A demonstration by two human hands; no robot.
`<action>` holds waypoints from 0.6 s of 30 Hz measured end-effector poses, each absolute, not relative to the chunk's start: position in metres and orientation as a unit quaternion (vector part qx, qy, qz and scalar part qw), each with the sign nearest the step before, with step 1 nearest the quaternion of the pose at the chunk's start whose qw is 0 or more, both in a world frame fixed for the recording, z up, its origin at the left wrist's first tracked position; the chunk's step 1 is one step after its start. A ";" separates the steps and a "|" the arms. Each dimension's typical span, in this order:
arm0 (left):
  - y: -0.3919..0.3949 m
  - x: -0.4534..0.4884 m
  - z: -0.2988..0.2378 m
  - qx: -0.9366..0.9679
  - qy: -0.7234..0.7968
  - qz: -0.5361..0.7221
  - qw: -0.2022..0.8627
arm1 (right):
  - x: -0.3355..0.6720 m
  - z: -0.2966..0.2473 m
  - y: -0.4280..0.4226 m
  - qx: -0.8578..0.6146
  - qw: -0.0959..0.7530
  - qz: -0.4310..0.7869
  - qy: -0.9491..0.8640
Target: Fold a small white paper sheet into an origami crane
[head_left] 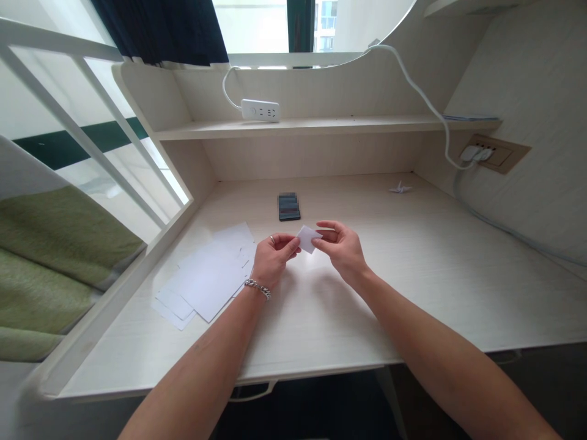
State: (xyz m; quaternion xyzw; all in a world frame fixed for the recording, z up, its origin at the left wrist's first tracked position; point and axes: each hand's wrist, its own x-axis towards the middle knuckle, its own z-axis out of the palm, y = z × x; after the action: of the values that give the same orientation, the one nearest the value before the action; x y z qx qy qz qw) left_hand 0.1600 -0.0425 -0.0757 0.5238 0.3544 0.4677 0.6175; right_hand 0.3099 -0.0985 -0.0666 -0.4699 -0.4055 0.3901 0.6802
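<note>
A small piece of folded white paper, roughly diamond-shaped, is held up over the desk between both hands. My left hand, with a ring and a chain bracelet, pinches its left corner between thumb and fingers. On the other side, my right hand grips the right corner with thumb and fingertips. Left of my left hand, several loose white sheets lie overlapping on the desk. Just beyond the hands a dark phone rests flat.
A folded paper crane sits at the desk's back right. Above, a shelf carries a white power strip. Its white cable runs to a wall socket at right. A white railing borders the left side.
</note>
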 end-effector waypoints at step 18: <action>-0.051 0.162 -0.072 0.567 0.302 0.469 0.606 | 0.310 -0.070 -0.101 -0.512 0.641 0.299 -0.487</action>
State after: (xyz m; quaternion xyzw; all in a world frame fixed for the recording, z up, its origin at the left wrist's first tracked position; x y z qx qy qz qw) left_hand 0.1623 -0.0512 -0.0720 0.5674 0.3019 0.4693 0.6055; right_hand 0.3095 -0.1007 -0.0698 -0.5121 -0.4869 0.2990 0.6413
